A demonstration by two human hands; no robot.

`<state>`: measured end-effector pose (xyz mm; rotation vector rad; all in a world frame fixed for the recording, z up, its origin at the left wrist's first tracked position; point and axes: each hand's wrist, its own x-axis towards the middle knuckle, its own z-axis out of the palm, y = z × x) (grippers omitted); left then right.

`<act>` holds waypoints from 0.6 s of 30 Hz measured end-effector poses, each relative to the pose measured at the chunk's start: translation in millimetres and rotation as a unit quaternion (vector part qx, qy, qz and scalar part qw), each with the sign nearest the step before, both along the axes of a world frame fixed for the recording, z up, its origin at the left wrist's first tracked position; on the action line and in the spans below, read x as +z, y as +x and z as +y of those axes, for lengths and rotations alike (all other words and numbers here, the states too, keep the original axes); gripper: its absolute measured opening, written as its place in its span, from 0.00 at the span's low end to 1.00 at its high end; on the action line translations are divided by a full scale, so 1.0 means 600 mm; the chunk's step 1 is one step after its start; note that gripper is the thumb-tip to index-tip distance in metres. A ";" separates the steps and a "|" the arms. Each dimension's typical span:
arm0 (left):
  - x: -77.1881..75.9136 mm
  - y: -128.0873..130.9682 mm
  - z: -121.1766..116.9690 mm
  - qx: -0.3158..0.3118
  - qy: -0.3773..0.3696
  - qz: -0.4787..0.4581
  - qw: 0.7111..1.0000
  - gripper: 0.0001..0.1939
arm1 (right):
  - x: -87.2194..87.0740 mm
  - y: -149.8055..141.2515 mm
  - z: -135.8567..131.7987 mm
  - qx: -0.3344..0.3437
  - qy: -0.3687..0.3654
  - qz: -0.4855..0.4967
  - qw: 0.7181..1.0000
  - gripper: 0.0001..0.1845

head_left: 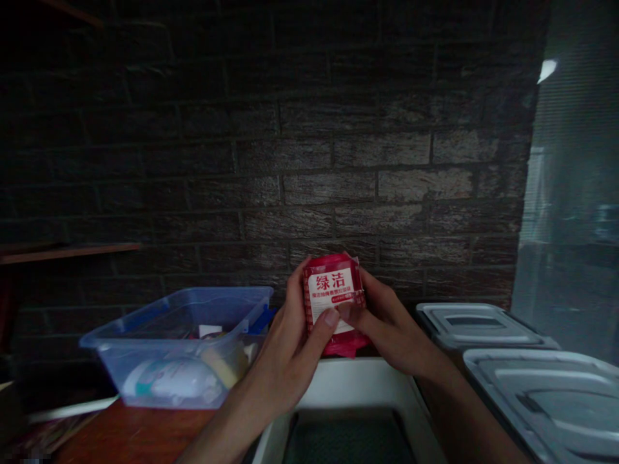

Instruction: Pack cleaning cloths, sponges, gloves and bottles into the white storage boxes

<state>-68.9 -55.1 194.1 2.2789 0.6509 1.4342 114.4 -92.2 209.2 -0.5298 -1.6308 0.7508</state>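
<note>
I hold a red packet with a white label and printed characters upright in front of a dark brick wall. My left hand grips its left side, thumb pressed on the label. My right hand grips its right side, fingers behind it and thumb on the front. The packet hangs above a white bin with a dark opening.
A clear plastic tub with blue handles holds several items and stands on a reddish wooden surface at the left. Two grey lidded bins stand at the right. A wooden shelf juts from the wall at far left.
</note>
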 end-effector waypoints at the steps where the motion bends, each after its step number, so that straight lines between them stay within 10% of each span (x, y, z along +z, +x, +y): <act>1: 0.001 0.000 -0.001 -0.003 0.004 0.002 1.000 0.34 | -0.002 0.002 0.001 0.000 -0.002 -0.001 1.000 0.40; 18: -0.010 -0.010 0.001 -0.011 -0.046 -0.030 0.998 0.33 | -0.006 0.007 0.000 0.065 -0.026 0.016 0.997 0.42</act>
